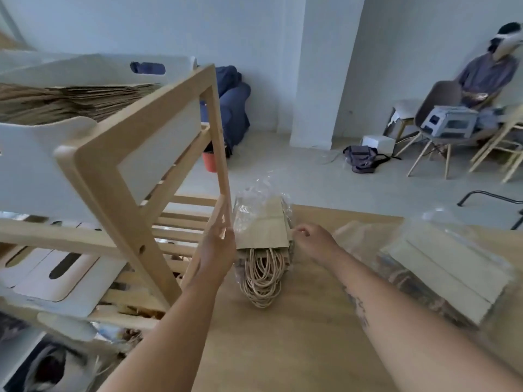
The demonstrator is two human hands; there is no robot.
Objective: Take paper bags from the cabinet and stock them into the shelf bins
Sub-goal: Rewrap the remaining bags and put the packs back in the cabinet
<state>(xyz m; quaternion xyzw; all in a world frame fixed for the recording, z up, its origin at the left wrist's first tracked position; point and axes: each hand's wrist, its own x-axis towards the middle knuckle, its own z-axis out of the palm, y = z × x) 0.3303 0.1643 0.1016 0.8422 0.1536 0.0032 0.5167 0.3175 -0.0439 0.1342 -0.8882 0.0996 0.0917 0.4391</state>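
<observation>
Bundle of paper bags (261,227), part-sheathed in clear plastic wrap (246,205), is lying flat on the wooden tabletop (297,335) just beside the shelf post (219,137), with its twine handles (261,281) pointing toward the camera. Left hand (218,247) is reaching out released, fingers straight, along the bundle's left edge by the post. Right hand (314,241) is curling its fingers at the bundle's right edge; cannot tell whether it is pinching anything. Second wrapped bundle (441,270) is sitting further right, and stacked flat bags (70,100) are filling the top white bin (42,142).
</observation>
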